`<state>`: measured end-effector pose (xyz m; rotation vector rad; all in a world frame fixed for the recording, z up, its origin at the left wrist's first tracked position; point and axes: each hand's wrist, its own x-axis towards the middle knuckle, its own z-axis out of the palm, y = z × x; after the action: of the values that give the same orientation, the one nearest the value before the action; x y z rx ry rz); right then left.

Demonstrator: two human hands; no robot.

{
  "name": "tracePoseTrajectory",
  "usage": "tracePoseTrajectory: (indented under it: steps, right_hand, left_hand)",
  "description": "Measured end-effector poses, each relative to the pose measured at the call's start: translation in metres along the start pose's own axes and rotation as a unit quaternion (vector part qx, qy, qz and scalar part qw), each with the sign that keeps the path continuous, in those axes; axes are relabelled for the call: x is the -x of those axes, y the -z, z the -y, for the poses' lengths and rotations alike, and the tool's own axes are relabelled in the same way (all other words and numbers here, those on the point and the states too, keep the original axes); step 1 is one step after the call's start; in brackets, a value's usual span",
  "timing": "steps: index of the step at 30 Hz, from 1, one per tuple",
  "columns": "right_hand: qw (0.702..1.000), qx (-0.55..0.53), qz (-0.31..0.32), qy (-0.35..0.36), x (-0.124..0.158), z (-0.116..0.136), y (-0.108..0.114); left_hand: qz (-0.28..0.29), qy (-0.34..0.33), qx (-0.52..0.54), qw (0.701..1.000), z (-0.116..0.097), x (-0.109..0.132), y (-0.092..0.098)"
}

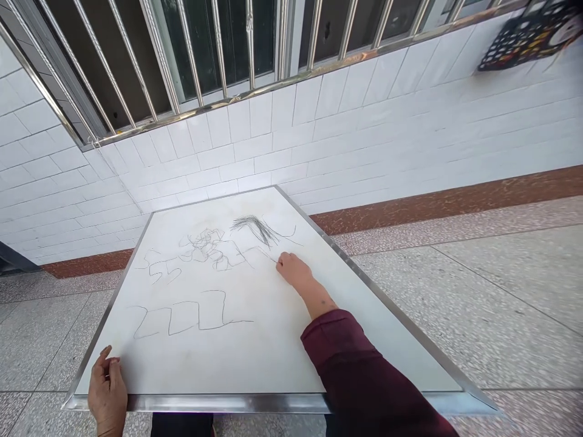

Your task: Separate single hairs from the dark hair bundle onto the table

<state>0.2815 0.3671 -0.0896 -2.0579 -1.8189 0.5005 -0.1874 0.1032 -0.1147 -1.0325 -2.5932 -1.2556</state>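
Note:
A white board (pixel 364 315) with a metal frame lies in front of me, covered with thin black scribbles (pixel 204 249) and boxy line shapes (pixel 191 315). A dense dark scribble patch (pixel 255 227) sits near its far edge. My right hand (pixel 294 270), in a maroon sleeve, is closed in a pinch on the board just below that patch; a thin drawing tip seems to poke out, too small to name. My left hand (pixel 107 394) grips the board's near left frame edge, fingers curled over it.
A white tiled wall (pixel 364 121) with a reddish skirting rises behind the board. Above it is a window with steel bars (pixel 204 54). A dark patterned object (pixel 528 36) hangs at the top right. Speckled stone floor (pixel 501 291) surrounds the board.

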Motion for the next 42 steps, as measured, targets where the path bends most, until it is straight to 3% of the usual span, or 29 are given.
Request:
tracePoseTrajectory:
  steps: [9,19,30,35,37,39,42]
  right_hand:
    - [0.990,-0.143,0.007,0.003,0.086,-0.022,0.007]
    - [0.975,-0.221,0.002,-0.005,0.137,-0.023,0.004]
    - [0.948,-0.303,-0.078,0.065,0.196,0.006,0.020]
    - [0.937,-0.288,-0.105,0.166,0.244,0.031,0.027]
    - [0.937,-0.251,-0.121,0.209,0.266,0.042,0.028]
    - [0.938,-0.223,-0.113,0.238,0.286,0.052,0.028]
    - [0.939,-0.187,-0.072,0.279,0.308,0.064,0.026]
  left_hand:
    - [0.013,-0.038,0.047,0.998,0.002,-0.004,-0.003]
    - [0.030,-0.046,0.072,0.996,-0.003,-0.005,-0.001]
    - [0.044,-0.005,0.163,0.986,-0.012,0.002,0.010]
    - [0.074,-0.002,0.256,0.964,-0.042,0.037,0.012]
    - [0.142,-0.017,0.295,0.945,-0.069,0.065,0.014]
    - [0.295,-0.005,0.418,0.859,-0.100,0.092,0.020]
    - [0.384,0.011,0.526,0.759,-0.141,0.119,0.033]
